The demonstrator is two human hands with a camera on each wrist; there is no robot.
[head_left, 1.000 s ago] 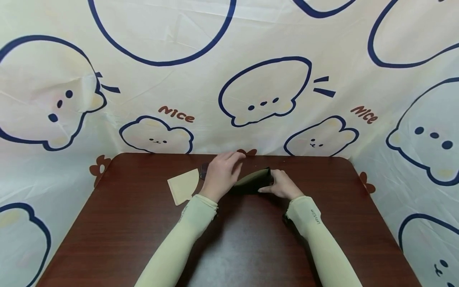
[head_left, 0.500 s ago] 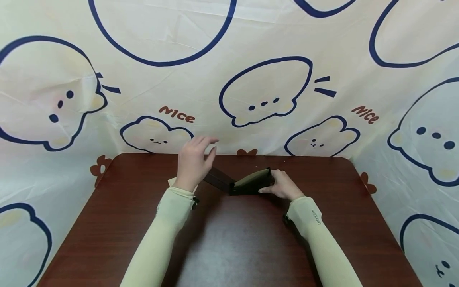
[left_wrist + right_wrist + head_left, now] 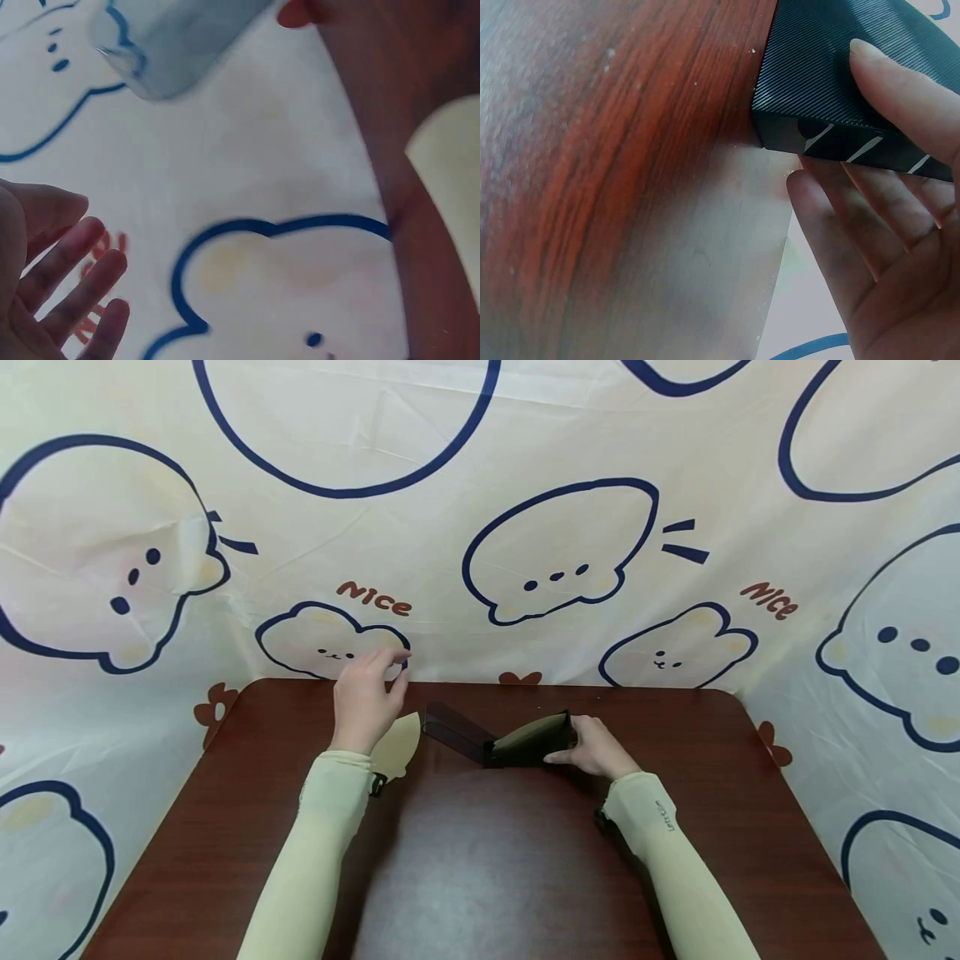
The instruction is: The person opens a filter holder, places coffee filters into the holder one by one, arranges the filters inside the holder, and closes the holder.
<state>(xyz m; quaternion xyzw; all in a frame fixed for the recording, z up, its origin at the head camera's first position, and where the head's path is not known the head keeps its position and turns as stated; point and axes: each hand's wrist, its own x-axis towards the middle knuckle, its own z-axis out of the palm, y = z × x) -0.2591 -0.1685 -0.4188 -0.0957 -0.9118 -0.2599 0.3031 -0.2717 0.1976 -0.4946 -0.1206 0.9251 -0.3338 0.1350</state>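
Note:
My right hand (image 3: 596,747) holds the right end of a dark case (image 3: 525,752). In the right wrist view the thumb lies on the ridged black face of the case (image 3: 832,67), with the fingers under its edge. An olive surface curves along its top, and a dark brown flap (image 3: 457,735) extends from it to the left. My left hand (image 3: 367,697) hovers above the back left of the table; the left wrist view shows loosely bent fingers (image 3: 82,277) with nothing between them. Behind the left wrist lies a flat pale yellow piece (image 3: 399,747), partly hidden.
The brown wooden table (image 3: 480,860) is bounded by a pale cloth wall (image 3: 435,552) with navy cartoon outlines. A blurred translucent blue-grey shape (image 3: 180,52) shows in the left wrist view; I cannot tell what it is.
My left hand has moved left, away from the case and across the pale yellow piece, uncovering the brown flap. My right hand keeps its hold on the case.

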